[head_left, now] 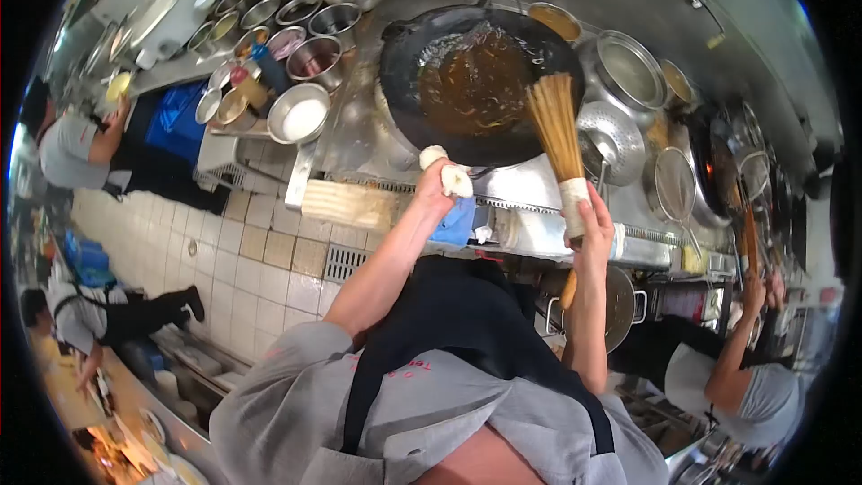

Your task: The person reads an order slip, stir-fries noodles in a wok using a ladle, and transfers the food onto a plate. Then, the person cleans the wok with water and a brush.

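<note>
My left hand (435,189) is closed round a white cloth (456,181) at the near edge of a large black wok (404,126). Brown liquid (476,85) lies in the wok. In my right hand (593,226) is the white-wrapped handle of a bamboo brush (557,126), its bristles pointing up over the wok's right rim. A perforated steel ladle (611,145) rests right of the brush. Below my left hand hangs a blue cloth (455,223).
Metal bowls and a bowl of white powder (303,115) stand at the left. A steel pot (631,70) and a wire strainer (673,184) are at the right. Another person (745,386) works at the far right; two more people are at the left.
</note>
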Action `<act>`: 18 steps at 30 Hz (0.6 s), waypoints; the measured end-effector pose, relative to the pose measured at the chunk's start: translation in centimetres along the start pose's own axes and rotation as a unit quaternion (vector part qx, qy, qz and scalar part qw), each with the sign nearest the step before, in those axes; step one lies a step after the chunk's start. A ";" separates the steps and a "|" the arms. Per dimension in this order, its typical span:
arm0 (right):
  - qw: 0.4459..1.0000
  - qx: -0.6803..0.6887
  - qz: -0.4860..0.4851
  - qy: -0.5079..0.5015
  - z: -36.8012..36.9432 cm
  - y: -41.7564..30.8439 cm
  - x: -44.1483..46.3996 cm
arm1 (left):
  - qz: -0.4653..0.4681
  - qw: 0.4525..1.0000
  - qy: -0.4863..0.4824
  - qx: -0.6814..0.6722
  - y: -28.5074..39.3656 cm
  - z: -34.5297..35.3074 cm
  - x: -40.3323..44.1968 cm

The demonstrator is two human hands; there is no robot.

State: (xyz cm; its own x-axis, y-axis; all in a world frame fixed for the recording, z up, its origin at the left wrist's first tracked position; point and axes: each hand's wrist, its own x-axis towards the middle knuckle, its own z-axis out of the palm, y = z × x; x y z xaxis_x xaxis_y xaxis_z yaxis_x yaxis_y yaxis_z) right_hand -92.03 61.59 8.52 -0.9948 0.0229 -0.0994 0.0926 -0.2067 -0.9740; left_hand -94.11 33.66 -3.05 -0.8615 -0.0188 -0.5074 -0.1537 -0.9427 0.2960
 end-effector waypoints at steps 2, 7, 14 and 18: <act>1.000 0.014 -0.005 0.007 0.3 -0.6 -0.3 | -0.026 0.999 -0.007 -0.025 0.2 0.8 -1.5; 0.999 0.019 -0.034 -0.022 1.8 -3.3 -1.0 | -0.065 0.991 -0.036 -0.108 1.6 2.0 -3.8; 0.999 0.006 -0.041 -0.032 4.0 -4.2 -1.5 | -0.082 0.983 -0.075 -0.145 2.5 1.7 -5.5; 0.998 -0.017 -0.043 -0.041 4.8 -4.8 -1.9 | -0.086 0.977 -0.106 -0.165 2.4 -0.5 -5.5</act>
State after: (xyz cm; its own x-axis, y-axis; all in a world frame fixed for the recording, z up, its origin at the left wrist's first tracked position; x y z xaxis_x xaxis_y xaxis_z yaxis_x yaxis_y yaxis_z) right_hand -90.80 57.82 14.39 -0.9991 -0.0416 -0.0004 0.0077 -0.1741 -0.9847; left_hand -89.53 31.37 0.06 -0.9226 0.1858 -0.3379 -0.1709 -0.9825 -0.0738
